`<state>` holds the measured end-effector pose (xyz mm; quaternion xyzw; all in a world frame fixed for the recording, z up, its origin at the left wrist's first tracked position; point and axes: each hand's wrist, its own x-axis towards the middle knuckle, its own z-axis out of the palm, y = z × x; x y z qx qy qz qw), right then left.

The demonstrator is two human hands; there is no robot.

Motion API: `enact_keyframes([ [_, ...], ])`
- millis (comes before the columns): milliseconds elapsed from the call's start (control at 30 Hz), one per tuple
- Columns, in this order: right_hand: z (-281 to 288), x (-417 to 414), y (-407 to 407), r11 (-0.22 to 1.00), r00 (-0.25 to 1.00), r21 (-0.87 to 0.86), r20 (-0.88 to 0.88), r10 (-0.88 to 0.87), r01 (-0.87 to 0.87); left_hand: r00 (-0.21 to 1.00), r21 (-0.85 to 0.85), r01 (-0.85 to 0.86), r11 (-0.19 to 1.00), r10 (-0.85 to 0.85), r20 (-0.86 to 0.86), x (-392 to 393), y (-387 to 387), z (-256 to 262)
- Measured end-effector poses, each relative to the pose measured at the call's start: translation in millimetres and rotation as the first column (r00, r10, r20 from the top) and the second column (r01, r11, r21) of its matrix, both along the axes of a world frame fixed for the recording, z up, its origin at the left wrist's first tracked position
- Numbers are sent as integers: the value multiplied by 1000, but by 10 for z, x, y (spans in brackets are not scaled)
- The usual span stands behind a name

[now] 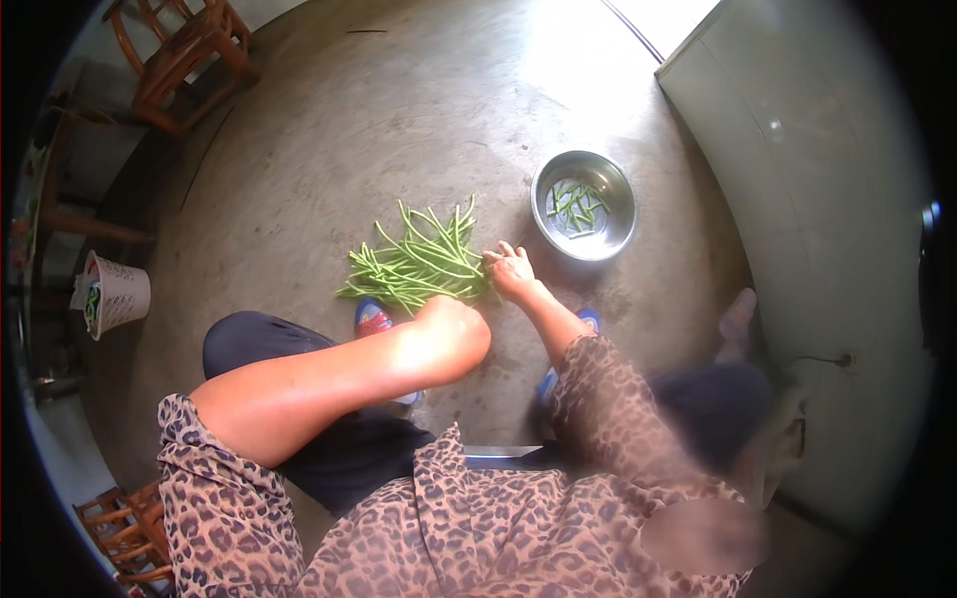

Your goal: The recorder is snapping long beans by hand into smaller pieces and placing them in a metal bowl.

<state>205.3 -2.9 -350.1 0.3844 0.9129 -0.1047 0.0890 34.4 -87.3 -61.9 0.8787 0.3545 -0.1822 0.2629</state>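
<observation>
A loose heap of long green beans (422, 261) lies on the concrete floor in front of me. My left hand (452, 336) is bent in at the near right edge of the heap, its back towards me; its fingers and anything in them are hidden. Just beyond it, my right hand (512, 270) is beside the right end of the beans, some fingers spread; whether it pinches a bean is unclear. Right of the heap stands a round stainless steel basin (542, 224), with several short bean pieces (579, 208) on its bottom.
My feet in blue slippers (591, 320) are planted on the floor (314, 164) near the beans. A white perforated plastic basket (123, 294) stands at the left. Wooden chairs (187, 63) are at the upper and lower left. A pale wall or panel (792, 194) rises at the right.
</observation>
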Motion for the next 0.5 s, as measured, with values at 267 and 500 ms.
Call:
enact_keyframes([
  [267,527,-63,218,890,778,-224,-431,-456,398,975,84,-222,971,222,14,-187,363,199],
  [500,2128,-209,341,171,4,-961,-176,-984,-216,697,163,-715,680,675,244,-459,772,265],
])
